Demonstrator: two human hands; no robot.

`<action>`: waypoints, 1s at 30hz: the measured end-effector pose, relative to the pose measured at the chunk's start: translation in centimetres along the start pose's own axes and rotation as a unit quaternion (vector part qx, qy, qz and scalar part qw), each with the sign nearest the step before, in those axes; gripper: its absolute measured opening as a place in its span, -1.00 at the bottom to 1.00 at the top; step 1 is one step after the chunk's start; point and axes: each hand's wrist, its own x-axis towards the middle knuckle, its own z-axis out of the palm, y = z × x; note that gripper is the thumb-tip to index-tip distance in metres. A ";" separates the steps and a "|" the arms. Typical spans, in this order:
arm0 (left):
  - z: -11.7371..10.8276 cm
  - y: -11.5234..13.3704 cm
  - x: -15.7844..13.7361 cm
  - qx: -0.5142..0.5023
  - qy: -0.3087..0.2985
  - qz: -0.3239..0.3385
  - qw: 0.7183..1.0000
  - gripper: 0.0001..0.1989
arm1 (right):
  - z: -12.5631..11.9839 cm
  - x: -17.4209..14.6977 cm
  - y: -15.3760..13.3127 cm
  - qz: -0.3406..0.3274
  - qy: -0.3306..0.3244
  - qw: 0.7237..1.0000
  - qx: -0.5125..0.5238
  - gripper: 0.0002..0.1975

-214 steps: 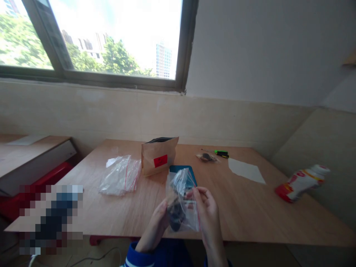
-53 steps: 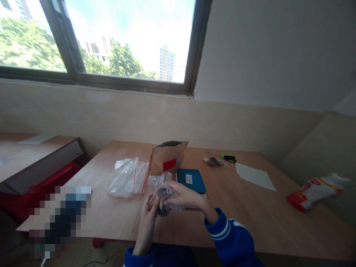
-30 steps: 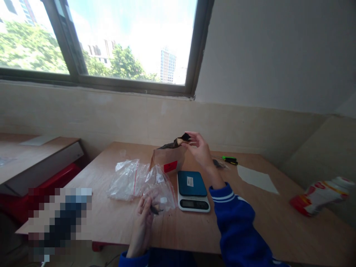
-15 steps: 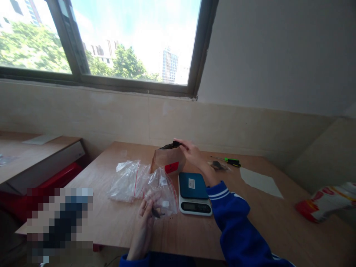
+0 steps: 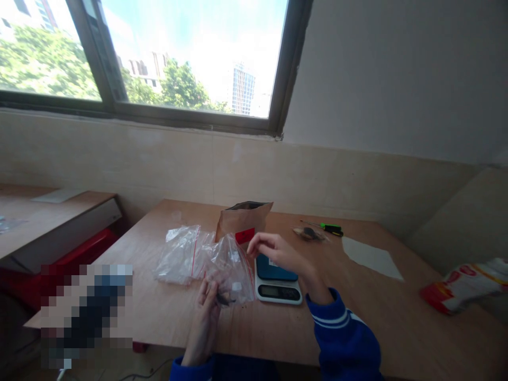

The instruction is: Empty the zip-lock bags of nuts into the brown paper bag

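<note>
My left hand [image 5: 208,299] is closed on the lower part of a clear zip bag [image 5: 228,259] with a red seal line; a few dark, dried-looking pieces [image 5: 223,299] show in it beside the fingers. My right hand [image 5: 273,251] hovers above the blue plate of a digital kitchen scale [image 5: 278,292], to the right of that zip bag. Its fingers are curled together, and whatever they may hold is hidden. Behind both hands a brown paper pouch [image 5: 234,221] with a red label stands upright, its top gaping and dark inside.
More clear zip bags [image 5: 177,254] lie to the left. At the back right are a small bag of dried pieces [image 5: 309,233], a green-and-black screwdriver [image 5: 331,228] and a white paper sheet [image 5: 373,257]. A red-and-white package [image 5: 464,283] lies at the far right.
My right hand has left the paper pouch's top, where dark material showed at its fingertips, and come down toward me over the scale. My left hand keeps hold of the zip bag.
</note>
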 end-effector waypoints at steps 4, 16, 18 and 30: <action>-0.8 -1.1 0.5 0.016 -0.013 0.019 1.000 -0.57 | 3.0 -1.4 0.4 0.029 -0.091 0.994 -0.059 -0.81; -0.3 0.4 -0.1 0.204 0.054 0.102 0.972 -0.56 | 8.8 -2.0 2.1 0.033 -0.145 0.989 -0.016 -0.89; -0.2 0.6 -0.2 0.209 0.072 0.115 0.968 -0.59 | 9.4 -2.1 2.6 0.032 -0.144 0.989 0.003 -0.86; 0.1 1.4 -0.5 0.098 0.081 0.075 0.989 -0.60 | 7.6 -3.0 4.8 0.114 -0.122 0.967 0.192 -0.65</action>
